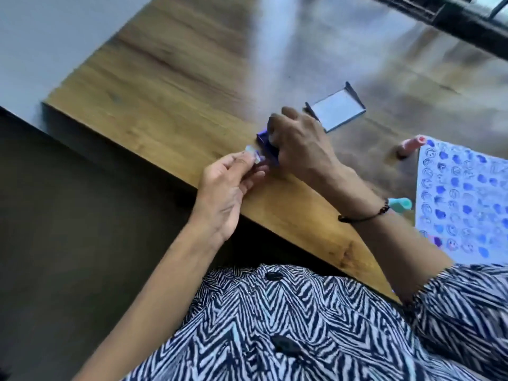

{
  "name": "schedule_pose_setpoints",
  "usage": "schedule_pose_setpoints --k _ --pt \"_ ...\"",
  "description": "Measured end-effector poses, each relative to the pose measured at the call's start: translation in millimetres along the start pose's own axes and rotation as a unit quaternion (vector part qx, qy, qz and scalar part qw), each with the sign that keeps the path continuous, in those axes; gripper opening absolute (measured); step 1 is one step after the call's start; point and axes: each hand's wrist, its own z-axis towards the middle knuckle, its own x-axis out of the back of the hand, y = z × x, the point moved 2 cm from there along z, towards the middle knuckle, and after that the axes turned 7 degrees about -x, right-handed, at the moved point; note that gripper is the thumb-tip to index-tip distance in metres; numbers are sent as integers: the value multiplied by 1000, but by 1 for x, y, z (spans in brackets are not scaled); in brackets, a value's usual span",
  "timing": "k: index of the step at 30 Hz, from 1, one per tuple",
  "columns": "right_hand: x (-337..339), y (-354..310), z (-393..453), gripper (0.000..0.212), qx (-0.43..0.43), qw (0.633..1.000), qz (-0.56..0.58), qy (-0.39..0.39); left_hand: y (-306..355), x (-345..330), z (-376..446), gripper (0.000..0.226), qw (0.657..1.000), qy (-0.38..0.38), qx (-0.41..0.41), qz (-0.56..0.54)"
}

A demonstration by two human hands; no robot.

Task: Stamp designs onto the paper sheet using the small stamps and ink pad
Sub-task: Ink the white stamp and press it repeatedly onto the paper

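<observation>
1. The ink pad (pixel 265 145) sits near the tabletop (pixel 170 86) edge, pinned under the right hand (pixel 299 144), whose fingers curl closed over it.
2. The left hand (pixel 228 185) pinches a small stamp (pixel 254 155) at the pad's 8 o'clock, touching or nearly so.
3. The stamp looks light, rigid and slippery; best gripped by its sides.
4. The paper sheet (pixel 464 199), thin, floppy and crowded with prints, lies at the pad's 4 o'clock, well apart.
</observation>
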Motion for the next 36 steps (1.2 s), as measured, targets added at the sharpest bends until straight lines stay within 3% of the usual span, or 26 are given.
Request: schedule_pose_setpoints --k 6,10,13,15,18,21,24,27,29,32,34,36 --pt "12 6 7 9 -4 1000 27 -5 3 2 10 18 1000 8 -7 -12" --pt "2 -3 -3 12 2 998 -54 -40 1 5 14 15 1000 11 -9 11" --pt "18 3 6 16 -55 997 32 -48 0 3 10 16 1000 5 -10 28" --pt "40 10 8 17 -99 989 112 18 1 0 9 16 999 -3 -14 42" --pt "77 33 -12 11 -170 959 200 107 2 -22 -2 13 995 -75 -33 53" --pt "111 82 -61 11 -261 905 282 180 -6 -66 -24 8 967 -236 -36 93" --pt "124 133 -137 13 -371 852 290 229 -32 -112 -53 18 900 -393 -21 188" --pt "122 169 -211 12 -478 790 274 269 -66 -156 -80 21 794 -537 -42 283" --pt "114 179 -240 10 -513 774 268 258 -86 -179 -90 19 720 -586 -113 354" --pt "105 186 -254 8 -534 782 219 236 -119 -205 -99 22 600 -630 -200 451" --pt "101 190 -254 10 -526 806 146 229 -138 -210 -102 27 515 -645 -249 508" --pt "102 194 -253 12 -504 833 61 219 -152 -211 -102 27 468 -647 -294 526"
